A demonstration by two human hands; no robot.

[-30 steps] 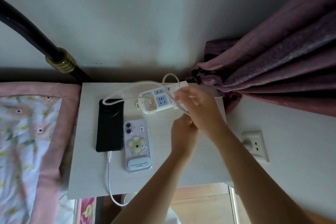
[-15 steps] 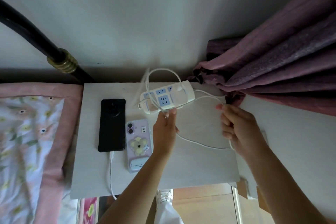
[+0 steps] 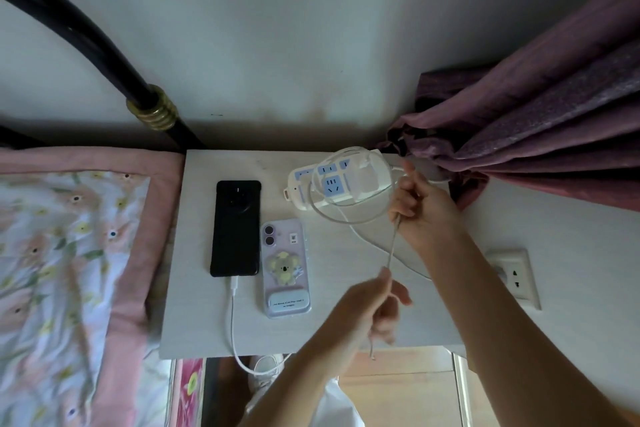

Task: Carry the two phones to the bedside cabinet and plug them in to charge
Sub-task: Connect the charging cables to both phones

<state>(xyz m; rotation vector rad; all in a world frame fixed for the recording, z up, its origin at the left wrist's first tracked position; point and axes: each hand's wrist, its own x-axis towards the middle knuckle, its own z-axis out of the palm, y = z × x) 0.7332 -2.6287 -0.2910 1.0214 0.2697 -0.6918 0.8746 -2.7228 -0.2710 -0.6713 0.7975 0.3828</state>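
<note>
Phones both lying face down on cabinet top (image 3: 207, 322), near left edge: black phone (image 3: 236, 229) w/ white cable (image 3: 231, 315) already in its lower end, purple phone (image 3: 284, 267) just beside it, not yet plugged. Second cable (image 3: 391, 250) stretched between hands: right hand (image 3: 420, 208) closed on it near power strip (image 3: 337, 182) at back edge, left hand (image 3: 372, 308) pinching it lower, free plug end hanging under. Left to do, probably: put this end into purple phone.

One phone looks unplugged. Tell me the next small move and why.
Probably bring the left hand with the white charging cable's free end to the lilac koala-case phone's near edge; the black phone already has a cable in it.
</note>
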